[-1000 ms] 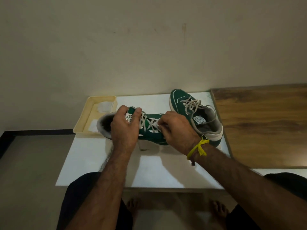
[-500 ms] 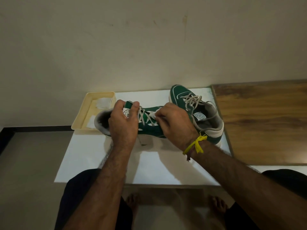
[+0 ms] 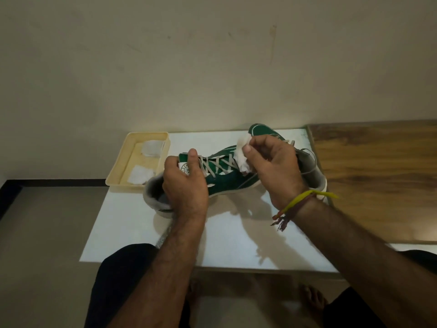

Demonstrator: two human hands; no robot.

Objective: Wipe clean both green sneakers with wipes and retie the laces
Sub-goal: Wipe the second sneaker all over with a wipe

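A green sneaker (image 3: pixel 224 183) with grey laces lies on its side across the white table (image 3: pixel 231 240), heel to the left. My left hand (image 3: pixel 185 185) grips it at the tongue and collar. My right hand (image 3: pixel 274 166) pinches a crumpled white wipe (image 3: pixel 242 153) just above the laces near the toe end. The second green sneaker (image 3: pixel 262 131) stands behind, mostly hidden by my right hand; its toe and grey heel collar show.
A cream tray (image 3: pixel 118 176) holding folded white wipes sits at the table's back left corner. A wooden surface (image 3: pixel 378 181) adjoins the table on the right. A plain wall stands close behind. My knees and bare feet are below the front edge.
My right hand has lifted off the laces and moved right toward the toe, so the white wipe now shows between its fingers. My left hand keeps its hold on the sneaker.
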